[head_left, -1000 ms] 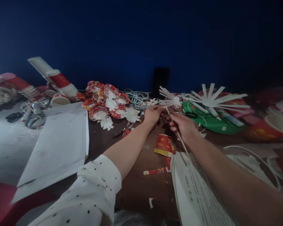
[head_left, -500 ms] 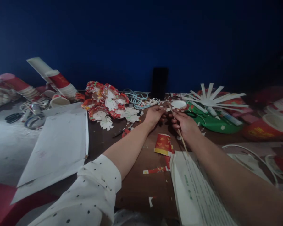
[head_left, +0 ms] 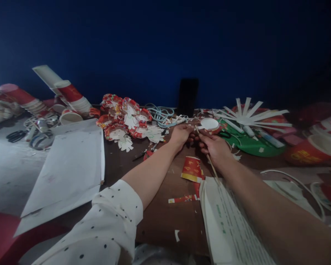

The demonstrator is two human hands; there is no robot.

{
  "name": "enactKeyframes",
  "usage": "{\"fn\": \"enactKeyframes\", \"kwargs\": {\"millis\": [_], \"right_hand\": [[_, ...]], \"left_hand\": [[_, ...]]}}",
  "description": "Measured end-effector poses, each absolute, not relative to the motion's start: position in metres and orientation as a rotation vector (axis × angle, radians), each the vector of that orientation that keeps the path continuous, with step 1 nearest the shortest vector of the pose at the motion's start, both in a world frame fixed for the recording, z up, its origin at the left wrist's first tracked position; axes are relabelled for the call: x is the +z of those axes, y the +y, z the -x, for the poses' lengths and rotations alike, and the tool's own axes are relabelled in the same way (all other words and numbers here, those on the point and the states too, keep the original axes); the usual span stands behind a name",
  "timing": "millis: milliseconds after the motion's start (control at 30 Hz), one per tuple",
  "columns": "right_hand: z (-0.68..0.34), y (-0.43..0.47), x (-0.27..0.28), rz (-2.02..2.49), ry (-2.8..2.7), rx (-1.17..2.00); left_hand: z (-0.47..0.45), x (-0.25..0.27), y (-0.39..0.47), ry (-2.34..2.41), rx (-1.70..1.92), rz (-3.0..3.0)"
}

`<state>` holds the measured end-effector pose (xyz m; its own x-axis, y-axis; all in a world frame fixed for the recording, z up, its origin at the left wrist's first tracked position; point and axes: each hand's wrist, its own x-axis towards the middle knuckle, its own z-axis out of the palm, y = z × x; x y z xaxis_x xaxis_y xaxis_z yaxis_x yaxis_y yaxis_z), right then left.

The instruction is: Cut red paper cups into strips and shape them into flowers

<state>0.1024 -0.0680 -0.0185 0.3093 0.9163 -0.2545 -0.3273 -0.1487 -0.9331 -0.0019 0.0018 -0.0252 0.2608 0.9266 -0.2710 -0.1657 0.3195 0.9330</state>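
Note:
My right hand is closed around a thin wooden stick, which slants up and left with its upper tip between my two hands. Beside that tip, my left hand has its fingers drawn together; what they hold, if anything, is hidden. Just behind my hands lies a small white disc with a tab. A red and gold piece of cut paper cup rests on the brown table below my hands, and a narrow red strip lies nearer to me.
White sheets lie left, with stacked paper cups behind. Red-rimmed paper figures are heaped centre-left. A dark phone stands at the back. At right are a white spoked cut-out, a green sheet and printed paper.
The stick's upper tip has shifted slightly left and down, nearer my left hand. The white disc behind shows more fully. My left hand stays nearly in place.

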Motion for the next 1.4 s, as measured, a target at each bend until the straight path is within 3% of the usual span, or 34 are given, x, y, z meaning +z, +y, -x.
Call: {"fn": "enactKeyframes", "kwargs": {"millis": [833,1400], "right_hand": [[-0.107,-0.072,-0.020,1.151,-0.694,1.277],[-0.103,-0.077,-0.016,1.488,-0.768,1.046]], "left_hand": [[0.011,-0.022,0.000,0.821,0.859,-0.794],[0.007,-0.024,-0.006,0.898,0.836,-0.903]]}}
